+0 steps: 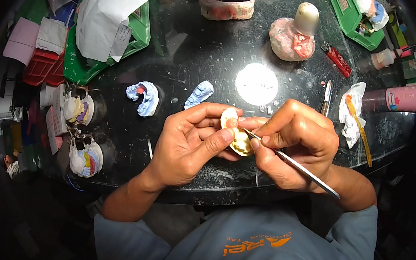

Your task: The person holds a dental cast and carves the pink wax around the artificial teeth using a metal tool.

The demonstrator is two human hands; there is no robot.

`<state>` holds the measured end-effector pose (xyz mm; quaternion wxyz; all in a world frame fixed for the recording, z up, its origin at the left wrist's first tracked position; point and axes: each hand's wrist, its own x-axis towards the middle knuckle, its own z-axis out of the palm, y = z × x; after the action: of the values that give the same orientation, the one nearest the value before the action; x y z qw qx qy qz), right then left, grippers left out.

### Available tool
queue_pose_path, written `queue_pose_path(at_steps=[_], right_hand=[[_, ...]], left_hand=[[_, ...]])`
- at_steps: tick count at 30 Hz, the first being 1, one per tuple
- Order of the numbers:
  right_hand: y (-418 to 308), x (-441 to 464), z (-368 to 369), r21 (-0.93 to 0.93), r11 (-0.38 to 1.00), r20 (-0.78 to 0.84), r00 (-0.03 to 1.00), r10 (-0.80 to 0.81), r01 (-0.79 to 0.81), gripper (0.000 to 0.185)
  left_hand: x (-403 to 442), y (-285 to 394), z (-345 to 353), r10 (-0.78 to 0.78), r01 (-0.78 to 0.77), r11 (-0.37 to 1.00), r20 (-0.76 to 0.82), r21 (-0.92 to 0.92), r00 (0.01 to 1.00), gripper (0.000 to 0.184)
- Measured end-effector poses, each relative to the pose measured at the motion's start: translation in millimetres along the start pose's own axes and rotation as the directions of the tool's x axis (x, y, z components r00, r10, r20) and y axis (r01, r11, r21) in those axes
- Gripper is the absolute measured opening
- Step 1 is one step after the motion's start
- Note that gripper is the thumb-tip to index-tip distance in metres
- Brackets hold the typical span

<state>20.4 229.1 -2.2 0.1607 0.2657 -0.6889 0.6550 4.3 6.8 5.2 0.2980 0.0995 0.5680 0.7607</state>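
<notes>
My left hand [187, 140] is closed round the left side of a pale yellow dental cast [240, 142], thumb and fingers on its edge. In my right hand [302, 143] is a thin metal carving tool [308, 173], gripped like a pen, its pointed tip at the cast's upper middle. Some right fingers reach close to the cast's right side. Behind the cast lies a small blue dental piece [199, 94], and to its left a blue horseshoe-shaped cast [147, 100] with a pink spot.
Two mounted casts [77, 110] [85, 161] stand at the left. Papers [106, 14] cover a green tray [139, 37]. A round-based lamp [306, 22], red lighter [337, 61], knife [326, 98], tissue [350, 117] with an orange stick [364, 138], and pink cup [408, 98] are rightward.
</notes>
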Motion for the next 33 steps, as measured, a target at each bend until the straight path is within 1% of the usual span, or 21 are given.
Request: queue_pose_path(at_steps=[1, 4, 6, 9, 10, 13, 15, 16, 19, 22, 24, 26, 28, 33], right_hand=[[-1.1, 1.0, -0.3, -0.008, 1.000, 0.005, 1.000, 0.003, -0.003, 0.019], [-0.7, 3.9, -5.8, -0.060, 0.996, 0.079, 0.995, -0.055, 0.059, 0.019], [-1.1, 4.0, -3.9, -0.060, 0.997, 0.058, 0.997, -0.053, 0.056, 0.020], [-1.0, 4.3, -4.5, -0.050, 0.997, 0.051, 0.997, -0.052, 0.054, 0.020], [-0.7, 4.3, -4.7, -0.044, 0.998, 0.053, 0.997, -0.052, 0.054, 0.020], [-1.9, 2.1, 0.2, -0.028, 1.000, -0.011, 1.000, -0.006, 0.005, 0.019], [-1.4, 1.8, 0.4, -0.030, 1.000, -0.013, 1.000, -0.008, 0.008, 0.020], [-0.9, 1.7, 0.3, -0.031, 0.999, -0.014, 1.000, -0.009, 0.009, 0.020], [1.7, 0.0, 0.1, -0.016, 1.000, -0.012, 1.000, -0.007, 0.007, 0.020], [-1.9, 3.1, -5.0, -0.050, 0.999, 0.068, 0.998, -0.017, 0.021, 0.019], [-0.8, 1.0, -0.9, -0.021, 1.000, 0.010, 1.000, 0.000, 0.000, 0.019], [-0.6, 0.5, -0.8, -0.006, 1.000, 0.007, 1.000, -0.002, 0.002, 0.019], [-0.5, 2.7, -4.2, 0.000, 1.000, 0.064, 0.998, -0.028, 0.028, 0.018], [-0.5, 2.2, -3.9, 0.004, 0.999, 0.068, 0.997, -0.032, 0.032, 0.017]], left_hand=[[0.2, 0.0, 0.2, 0.001, -0.001, 1.000, -0.001, 0.002, 1.000, 0.039], [0.2, 0.8, 0.5, 0.002, -0.002, 1.000, -0.005, 0.018, 1.000, 0.038], [-0.9, 1.6, -0.2, 0.000, 0.000, 0.999, -0.005, 0.041, 1.000, 0.038], [-0.7, -2.7, 0.1, 0.038, -0.039, 0.999, -0.019, -0.038, 0.999, 0.035], [-0.6, -2.4, 0.4, 0.036, -0.037, 0.999, -0.021, -0.034, 0.999, 0.035], [-0.5, -1.5, 0.8, 0.032, -0.032, 0.999, -0.022, -0.009, 0.999, 0.036], [-0.8, -1.5, 0.3, 0.032, -0.031, 0.999, -0.015, 0.028, 0.999, 0.039], [-0.9, -2.1, 0.0, 0.033, -0.033, 0.999, -0.018, 0.009, 0.999, 0.037], [-0.4, -2.6, 0.3, 0.029, -0.029, 0.999, -0.026, -0.025, 0.999, 0.035], [-0.2, 0.3, 2.2, 0.018, -0.018, 1.000, -0.042, -0.008, 0.999, 0.035], [-0.1, -0.9, 1.8, 0.025, -0.024, 1.000, -0.049, 0.013, 0.998, 0.035], [0.3, -1.2, 1.1, 0.035, -0.034, 0.999, -0.040, 0.017, 0.999, 0.035], [0.5, -1.1, 0.8, 0.040, -0.039, 0.999, -0.038, 0.018, 0.998, 0.035], [0.2, -1.8, 1.0, 0.046, -0.045, 0.998, -0.047, 0.033, 0.998, 0.036]])
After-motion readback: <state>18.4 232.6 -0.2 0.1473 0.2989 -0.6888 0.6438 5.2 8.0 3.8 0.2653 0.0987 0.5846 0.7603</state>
